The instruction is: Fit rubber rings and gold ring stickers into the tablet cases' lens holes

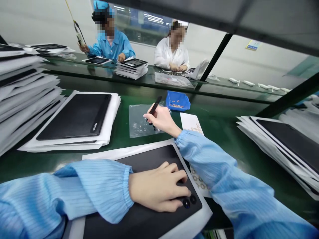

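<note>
A black tablet (154,220) lies back side up on a white sheet in front of me, two round camera lenses (189,201) at its near right corner. My left hand (160,187) rests palm down on its back, fingers apart and slightly bent, thumb and index finger beside the lenses. Further off, my right hand (161,118) grips black tweezers (156,104) like a pen. It is over a clear plastic bag (137,121) with small black pieces on it; the tweezers' tips are partly hidden. Under my right forearm is a white sheet (188,119) bearing ring-shaped stickers.
A blue bin (178,100) holds small orange-brown pieces. Tablets with white sheets (74,116) lie at left, beside a tall stack (25,99); another stack (286,142) stands right. A dark shelf post (216,56) rises behind. Two people work across the bench.
</note>
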A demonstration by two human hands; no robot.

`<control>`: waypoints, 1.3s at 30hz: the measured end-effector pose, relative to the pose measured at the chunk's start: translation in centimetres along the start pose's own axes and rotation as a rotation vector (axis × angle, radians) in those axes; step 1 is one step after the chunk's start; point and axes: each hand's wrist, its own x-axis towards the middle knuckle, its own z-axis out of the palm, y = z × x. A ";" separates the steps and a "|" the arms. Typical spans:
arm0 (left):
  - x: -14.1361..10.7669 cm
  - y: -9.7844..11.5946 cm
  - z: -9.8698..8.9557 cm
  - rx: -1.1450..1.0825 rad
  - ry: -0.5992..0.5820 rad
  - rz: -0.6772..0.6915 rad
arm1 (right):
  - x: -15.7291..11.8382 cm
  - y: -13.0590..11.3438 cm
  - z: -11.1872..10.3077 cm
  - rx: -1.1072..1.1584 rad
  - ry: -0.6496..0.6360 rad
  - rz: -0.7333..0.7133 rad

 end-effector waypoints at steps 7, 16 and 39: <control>0.2 0.2 -0.2 0.017 -0.056 -0.014 | 2.4 3.1 2.1 -0.034 -0.126 0.072; 0.1 0.0 -0.1 -0.019 -0.006 0.012 | -0.3 0.7 -3.9 -0.026 -0.112 0.046; -0.5 -2.7 -1.2 0.188 0.209 -0.719 | -11.1 2.8 -4.4 -0.199 0.159 -0.216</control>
